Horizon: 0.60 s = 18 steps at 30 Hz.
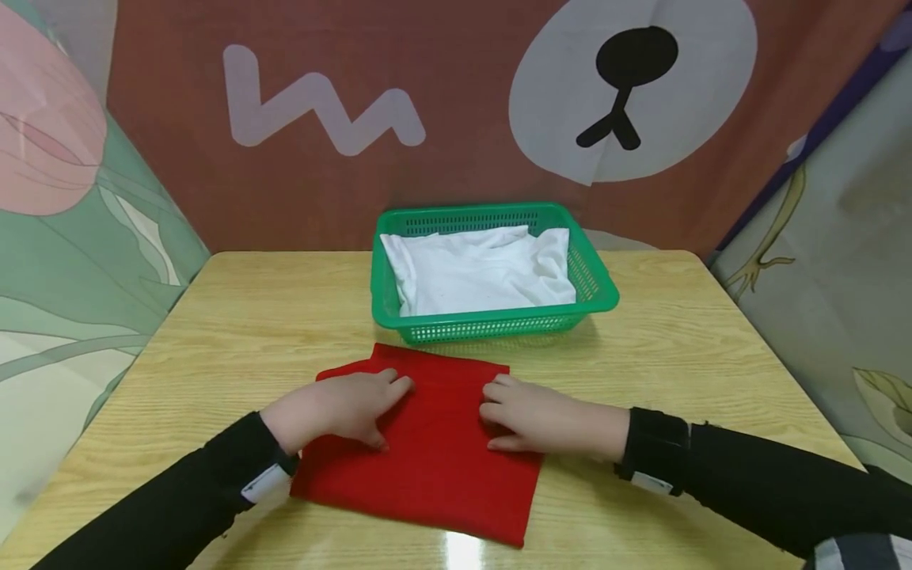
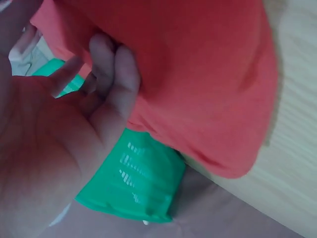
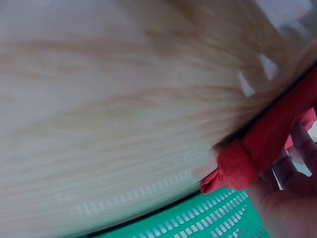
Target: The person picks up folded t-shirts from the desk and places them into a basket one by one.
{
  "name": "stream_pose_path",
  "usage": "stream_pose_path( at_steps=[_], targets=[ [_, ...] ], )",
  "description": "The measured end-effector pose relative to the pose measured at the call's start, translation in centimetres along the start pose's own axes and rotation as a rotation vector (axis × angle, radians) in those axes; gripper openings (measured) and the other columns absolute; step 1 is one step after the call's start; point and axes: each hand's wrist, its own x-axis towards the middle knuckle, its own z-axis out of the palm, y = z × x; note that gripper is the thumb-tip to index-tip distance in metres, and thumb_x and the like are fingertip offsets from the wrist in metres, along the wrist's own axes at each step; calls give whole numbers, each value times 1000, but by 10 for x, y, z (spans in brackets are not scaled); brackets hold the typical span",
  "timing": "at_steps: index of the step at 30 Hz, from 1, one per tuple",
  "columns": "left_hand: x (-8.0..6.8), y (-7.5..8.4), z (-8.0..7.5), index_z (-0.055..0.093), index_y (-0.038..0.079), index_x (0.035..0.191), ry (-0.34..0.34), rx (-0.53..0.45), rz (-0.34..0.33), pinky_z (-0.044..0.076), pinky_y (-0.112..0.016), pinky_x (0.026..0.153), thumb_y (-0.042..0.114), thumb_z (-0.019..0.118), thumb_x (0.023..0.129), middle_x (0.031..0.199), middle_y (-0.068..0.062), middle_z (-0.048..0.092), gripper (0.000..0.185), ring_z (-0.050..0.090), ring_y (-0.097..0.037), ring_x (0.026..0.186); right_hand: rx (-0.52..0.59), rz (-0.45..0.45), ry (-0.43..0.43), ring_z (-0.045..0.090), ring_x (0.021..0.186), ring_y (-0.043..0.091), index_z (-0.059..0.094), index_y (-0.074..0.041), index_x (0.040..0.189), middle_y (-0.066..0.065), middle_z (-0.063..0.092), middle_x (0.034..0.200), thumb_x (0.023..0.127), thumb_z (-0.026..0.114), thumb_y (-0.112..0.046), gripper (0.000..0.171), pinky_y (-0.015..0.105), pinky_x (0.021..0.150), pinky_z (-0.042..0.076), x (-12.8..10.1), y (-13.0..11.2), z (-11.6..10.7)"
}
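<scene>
Our left hand (image 1: 349, 405) rests loose-fingered on the red fabric (image 1: 442, 467) on the light wood-grain tabletop (image 1: 285, 309), near side; our right hand (image 1: 530, 416) touches its right side, whether gripping we cannot tell.

This was an indoor spot, a snug nook fitted out round one surface (image 1: 285, 301); whether it belonged to a home, a studio or a workroom could not be told. Printed hangings closed it in on three sides. The back hanging (image 1: 456, 174) was brown, with a pale zigzag (image 1: 313, 85) and a cartoon muzzle (image 1: 549, 95) that had a dark nose (image 1: 636, 55). The left hanging (image 1: 43, 261) bore green leaves and a large pink shape (image 1: 43, 95), while the right hanging (image 1: 819, 317) showed a brownish stem (image 1: 788, 207) on grey. The surface had light wood grain and rounded far corners, and reflected light (image 1: 463, 550) shone on its near part.
</scene>
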Motion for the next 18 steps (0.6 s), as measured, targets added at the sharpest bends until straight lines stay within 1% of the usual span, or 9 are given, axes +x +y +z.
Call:
stream_pose_path(
  at_steps=[2, 5, 7, 10, 14, 18],
  targets=[
    [2, 4, 0, 45, 11, 141, 7, 9, 15, 52, -36, 89, 35, 89, 72, 121, -6, 53, 85, 56, -19, 102, 23, 14, -6, 45, 93, 10, 62, -16, 100, -5, 50, 94, 88, 74, -41, 30, 21, 78, 44, -6, 3, 1],
    [6, 11, 1, 46, 11, 137, 12, 31, 35, 52, -33, 87, 38, 88, 73, 115, -4, 54, 81, 57, -17, 99, 15, 12, -14, 46, 96, 9, 61, -17, 105, -6, 50, 98, 89, 73, -41, 31, 21, 81, 45, -14, 9, 4],
    [9, 15, 2, 47, 11, 134, 15, 42, 45, 52, -32, 86, 40, 88, 73, 112, -3, 54, 79, 57, -15, 96, 9, -1, -12, 46, 97, 9, 61, -18, 105, -6, 50, 99, 90, 73, -40, 30, 21, 81, 45, -19, 13, 5],
    [14, 21, 3, 47, 11, 130, 18, 55, 63, 52, -31, 86, 43, 87, 73, 109, -3, 55, 76, 57, -15, 96, 3, -28, 0, 46, 96, 11, 61, -18, 103, -5, 50, 98, 89, 73, -39, 28, 22, 80, 45, -25, 18, 4],
    [23, 29, 5, 47, 12, 126, 22, 61, 88, 52, -30, 86, 46, 86, 73, 107, -3, 56, 74, 56, -15, 97, -1, -39, -2, 46, 94, 10, 61, -19, 99, -6, 49, 95, 87, 76, -40, 28, 21, 78, 45, -33, 26, 0],
    [33, 39, 4, 47, 13, 122, 25, 56, 112, 51, -29, 85, 46, 87, 71, 104, -2, 57, 73, 56, -15, 95, 53, -20, -15, 46, 93, 9, 61, -20, 95, -8, 47, 92, 85, 79, -38, 28, 22, 77, 44, -42, 34, -3]
  ],
)
